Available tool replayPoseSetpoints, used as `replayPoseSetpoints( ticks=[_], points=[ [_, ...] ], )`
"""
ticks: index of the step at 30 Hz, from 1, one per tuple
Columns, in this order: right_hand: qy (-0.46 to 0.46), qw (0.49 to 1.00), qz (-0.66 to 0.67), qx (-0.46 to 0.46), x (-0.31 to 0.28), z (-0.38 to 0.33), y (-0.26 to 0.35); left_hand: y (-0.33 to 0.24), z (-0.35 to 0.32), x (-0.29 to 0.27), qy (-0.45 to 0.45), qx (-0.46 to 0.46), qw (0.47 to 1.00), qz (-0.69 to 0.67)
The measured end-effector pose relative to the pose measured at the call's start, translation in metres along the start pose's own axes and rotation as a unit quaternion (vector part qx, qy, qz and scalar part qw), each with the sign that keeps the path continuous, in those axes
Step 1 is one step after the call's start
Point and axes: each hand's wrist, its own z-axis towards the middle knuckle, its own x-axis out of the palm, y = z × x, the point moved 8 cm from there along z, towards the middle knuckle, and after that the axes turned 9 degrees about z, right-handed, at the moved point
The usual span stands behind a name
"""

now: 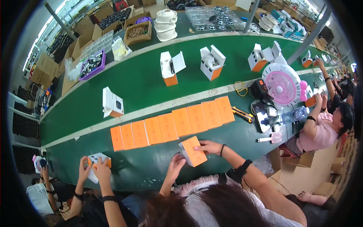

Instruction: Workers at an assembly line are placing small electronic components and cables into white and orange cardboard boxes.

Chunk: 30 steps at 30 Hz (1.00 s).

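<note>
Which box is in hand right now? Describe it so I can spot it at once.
Find the row of closed orange boxes along the green table's near edge. Just below it, the left hand and right hand grip one orange-and-white box, tilted, apart from the row.

Bright even overhead light, soft shadows, strong fisheye bending, dark vignetted corners.

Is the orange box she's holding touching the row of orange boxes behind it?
Apart. The head view shows a strip of green table between the held orange box and the row of orange boxes.
</note>
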Motion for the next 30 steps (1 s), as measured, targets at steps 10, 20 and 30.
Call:
replayPoseSetpoints(
  ticks=[10, 20, 30],
  points=[
    [0.157, 0.979, 0.01, -0.131, 0.049, -0.062, 0.063, -0.105, -0.022, 0.038, 0.021, 0.198, 0.972, 0.126],
    [-0.154, 0.795, -0.363, -0.46, 0.059, -0.076, 0.196, -0.226, 0.03, 0.02, -0.132, 0.434, 0.855, 0.251],
    [-0.179, 0.682, -0.567, -0.427, 0.051, -0.05, 0.217, -0.204, 0.071, 0.025, -0.073, 0.366, 0.905, 0.204]
  ],
)
